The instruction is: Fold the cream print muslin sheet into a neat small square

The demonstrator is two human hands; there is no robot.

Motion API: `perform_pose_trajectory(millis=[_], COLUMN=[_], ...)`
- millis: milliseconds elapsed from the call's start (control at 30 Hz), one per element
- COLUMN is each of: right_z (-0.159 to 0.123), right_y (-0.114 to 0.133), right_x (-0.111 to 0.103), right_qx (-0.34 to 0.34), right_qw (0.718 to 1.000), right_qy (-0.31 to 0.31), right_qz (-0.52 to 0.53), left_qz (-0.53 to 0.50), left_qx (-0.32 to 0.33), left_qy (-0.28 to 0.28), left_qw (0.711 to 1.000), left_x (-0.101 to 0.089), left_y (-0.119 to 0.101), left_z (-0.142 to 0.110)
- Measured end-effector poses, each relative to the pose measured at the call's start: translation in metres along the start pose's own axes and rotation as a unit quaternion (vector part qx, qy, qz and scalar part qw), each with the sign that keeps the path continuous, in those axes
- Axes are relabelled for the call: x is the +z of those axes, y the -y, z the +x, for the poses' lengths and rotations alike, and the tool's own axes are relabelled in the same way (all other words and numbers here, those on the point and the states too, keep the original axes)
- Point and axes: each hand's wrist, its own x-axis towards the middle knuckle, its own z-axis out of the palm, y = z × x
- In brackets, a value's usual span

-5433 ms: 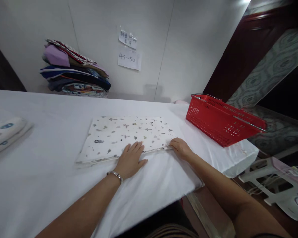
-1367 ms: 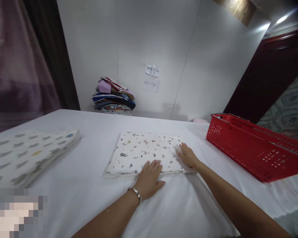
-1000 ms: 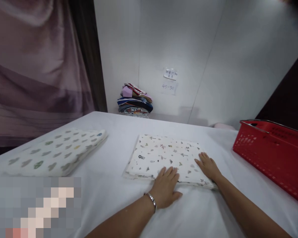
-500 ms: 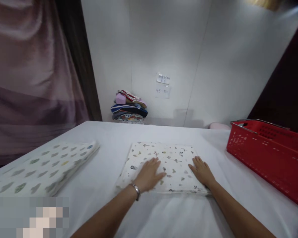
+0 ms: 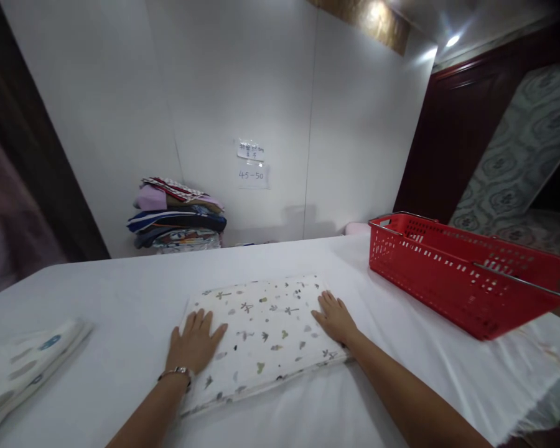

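Note:
A folded white cloth (image 5: 266, 330) with small printed motifs of trees, leaves and animals lies flat in front of me. My left hand (image 5: 193, 342), with a silver bracelet on the wrist, rests palm down on its left side, fingers spread. On the right edge of the cloth my right hand (image 5: 336, 318) also lies flat, fingers apart. Neither hand grips anything. Another folded white cloth (image 5: 28, 367), with grey cloud shapes and a blue spot, lies at the left, cut off by the picture's edge.
A red plastic basket (image 5: 429, 274) with metal handles stands at the right of the white-covered table (image 5: 121, 298). A stack of folded fabrics (image 5: 177, 214) sits at the back against the wall. Paper signs (image 5: 252, 176) hang above it. A pink object (image 5: 357, 228) shows behind the table's far edge.
My left hand has moved from the cloth's front edge across to its left side. My right hand has gone from gripping the front right corner to lying flat on the right edge. The view has swung.

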Motion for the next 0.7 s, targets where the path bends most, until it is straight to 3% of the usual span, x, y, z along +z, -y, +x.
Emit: perform_pose_trajectory(millis=[133,267,433,567,700], right_z=[-0.002,0.005,0.038,0.074,0.098], right_y=[-0.001,0.003,0.056,0.112,0.129], right_x=[-0.003,-0.013,-0.031,-0.024,0.000], right_qx=[-0.005,0.010,-0.062,-0.137,-0.156], right_qw=[1.000,0.998,0.996,0.987,0.984], right_qy=[0.007,0.053,0.050,0.051,0.061], right_qz=[0.011,0.015,0.032,0.064,0.067], left_qz=[-0.006,-0.026,-0.028,0.005,0.012], left_qx=[0.007,0.050,0.044,0.052,0.036], left_qy=[0.024,0.083,0.017,0.003,-0.007], left_qw=[1.000,0.995,0.998,0.999,0.999], left_x=[-0.005,-0.025,-0.043,-0.025,0.002], left_y=[0.007,0.014,-0.006,-0.016,-0.006], left_z=[0.008,0.024,0.046,0.059,0.066])
